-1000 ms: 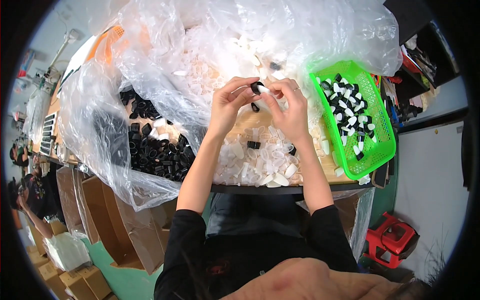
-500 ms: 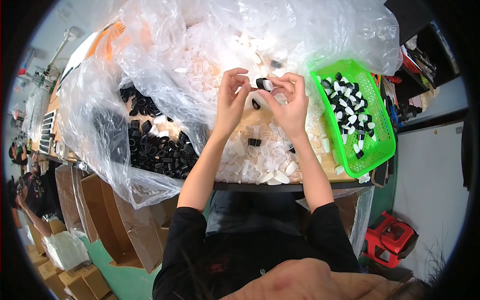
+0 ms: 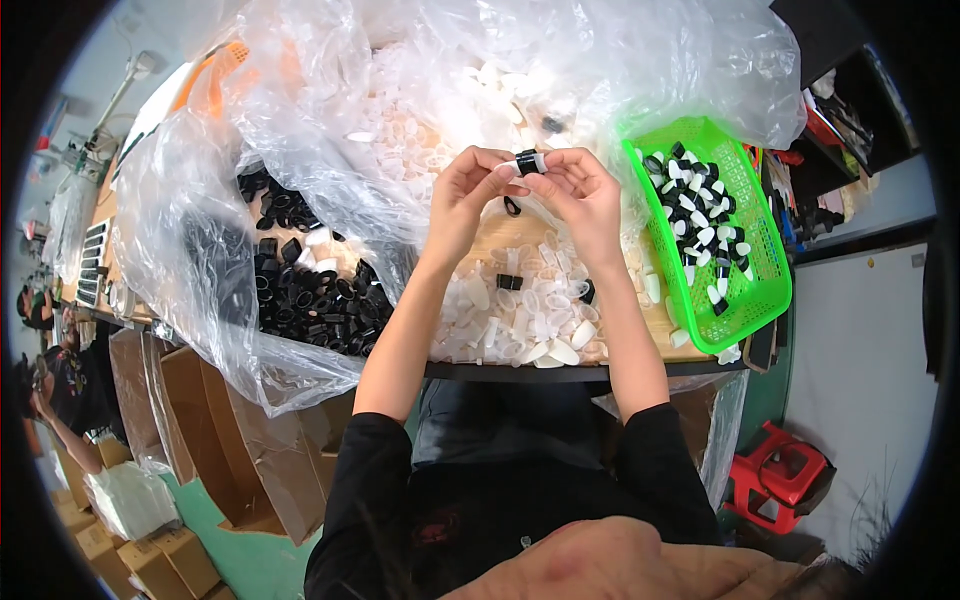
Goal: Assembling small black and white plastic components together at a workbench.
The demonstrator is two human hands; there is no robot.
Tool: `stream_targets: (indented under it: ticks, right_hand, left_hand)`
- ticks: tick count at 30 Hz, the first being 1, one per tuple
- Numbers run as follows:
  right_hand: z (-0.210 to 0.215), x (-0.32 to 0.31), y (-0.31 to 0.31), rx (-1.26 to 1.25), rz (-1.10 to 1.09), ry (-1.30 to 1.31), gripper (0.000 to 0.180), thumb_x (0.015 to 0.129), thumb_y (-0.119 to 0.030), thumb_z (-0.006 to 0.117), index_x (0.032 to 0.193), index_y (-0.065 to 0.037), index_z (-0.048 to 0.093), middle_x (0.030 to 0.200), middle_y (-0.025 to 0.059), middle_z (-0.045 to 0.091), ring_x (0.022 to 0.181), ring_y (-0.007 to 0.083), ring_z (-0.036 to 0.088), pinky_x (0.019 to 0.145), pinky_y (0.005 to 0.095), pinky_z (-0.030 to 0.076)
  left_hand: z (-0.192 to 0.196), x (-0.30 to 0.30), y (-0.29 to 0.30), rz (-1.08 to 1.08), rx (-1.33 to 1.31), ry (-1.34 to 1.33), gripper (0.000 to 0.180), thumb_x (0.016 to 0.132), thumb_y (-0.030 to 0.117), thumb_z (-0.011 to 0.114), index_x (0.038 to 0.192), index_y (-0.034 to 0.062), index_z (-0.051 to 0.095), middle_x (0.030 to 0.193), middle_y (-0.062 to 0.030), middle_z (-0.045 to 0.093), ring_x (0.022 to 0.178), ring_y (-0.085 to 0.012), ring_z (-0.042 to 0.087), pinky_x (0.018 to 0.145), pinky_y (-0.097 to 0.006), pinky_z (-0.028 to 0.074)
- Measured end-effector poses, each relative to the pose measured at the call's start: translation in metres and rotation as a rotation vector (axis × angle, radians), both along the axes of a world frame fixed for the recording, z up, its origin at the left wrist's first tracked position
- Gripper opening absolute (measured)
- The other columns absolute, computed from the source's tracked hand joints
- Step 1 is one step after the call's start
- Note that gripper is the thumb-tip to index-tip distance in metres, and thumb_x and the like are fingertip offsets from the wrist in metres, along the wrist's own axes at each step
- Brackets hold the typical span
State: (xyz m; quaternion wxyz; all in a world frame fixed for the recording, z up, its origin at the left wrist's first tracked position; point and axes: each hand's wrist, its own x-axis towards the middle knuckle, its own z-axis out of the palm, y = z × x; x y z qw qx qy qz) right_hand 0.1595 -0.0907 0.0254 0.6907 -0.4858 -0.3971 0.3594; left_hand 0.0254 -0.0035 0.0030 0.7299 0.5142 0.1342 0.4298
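Note:
Between my two hands, above the middle of the table, is a small black-and-white plastic piece (image 3: 529, 162): a black band with white ends. My left hand (image 3: 468, 195) pinches its left end and my right hand (image 3: 580, 195) pinches its right end. Just below my fingers a black ring (image 3: 512, 206) lies on the wood. Nearer me spreads a heap of clear and white plastic parts (image 3: 520, 310), with a black part (image 3: 509, 282) on top. To the right, a green basket (image 3: 762, 285) holds several black-and-white pieces (image 3: 700, 205).
Black plastic rings (image 3: 325, 305) are piled at the left on a clear plastic bag (image 3: 230, 330). More plastic sheeting (image 3: 640, 60) covers the far side. Cardboard boxes (image 3: 215, 430) stand below at the left, a red stool (image 3: 780, 475) at the right. Another person (image 3: 75, 400) is at the far left.
My left fingers have moved right and closed on the piece, which my right hand alone held before. White now shows at its left end too.

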Motion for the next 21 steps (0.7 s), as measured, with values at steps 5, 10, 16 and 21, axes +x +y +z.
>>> stream_targets:
  ticks: [5, 10, 16, 21]
  right_hand:
    - [-0.002, 0.004, 0.000, -0.001, 0.004, 0.073, 0.021, 0.083, 0.002, 0.070, 0.103, 0.002, 0.063, 0.102, 0.0085, 0.068, 0.094, 0.0113, 0.063, 0.086, 0.0247, 0.049]
    - [-0.002, 0.009, 0.000, -0.065, 0.011, 0.106, 0.024, 0.084, 0.000, 0.069, 0.108, 0.003, 0.065, 0.100, 0.0075, 0.069, 0.092, 0.0114, 0.064, 0.087, 0.0251, 0.048]
    - [-0.007, 0.012, 0.001, -0.080, 0.091, 0.182, 0.023, 0.085, -0.001, 0.068, 0.107, 0.002, 0.066, 0.099, 0.0065, 0.069, 0.091, 0.0110, 0.063, 0.087, 0.0259, 0.047]
    - [-0.007, 0.007, 0.002, -0.059, 0.092, -0.053, 0.020, 0.088, -0.008, 0.068, 0.107, -0.002, 0.067, 0.094, 0.0034, 0.068, 0.087, 0.0081, 0.061, 0.080, 0.0226, 0.047]
  left_hand:
    - [0.001, -0.001, 0.001, -0.025, -0.055, -0.074, 0.008, 0.094, 0.005, 0.059, 0.091, -0.0016, 0.056, 0.104, -0.0137, 0.064, 0.090, -0.0212, 0.067, 0.081, -0.034, 0.057]
    - [0.003, 0.000, 0.000, -0.020, -0.030, -0.036, 0.012, 0.097, 0.010, 0.055, 0.094, -0.0019, 0.057, 0.104, -0.0137, 0.064, 0.091, -0.0209, 0.066, 0.083, -0.035, 0.057]
    - [0.004, -0.005, 0.005, -0.072, -0.121, -0.012, 0.018, 0.096, 0.013, 0.058, 0.106, -0.0024, 0.059, 0.099, -0.0090, 0.064, 0.086, -0.0153, 0.065, 0.077, -0.031, 0.057]
    - [0.003, -0.001, 0.003, 0.014, 0.106, 0.133, 0.022, 0.092, 0.008, 0.064, 0.110, -0.0026, 0.059, 0.094, -0.0068, 0.065, 0.083, -0.0131, 0.065, 0.074, -0.027, 0.054]
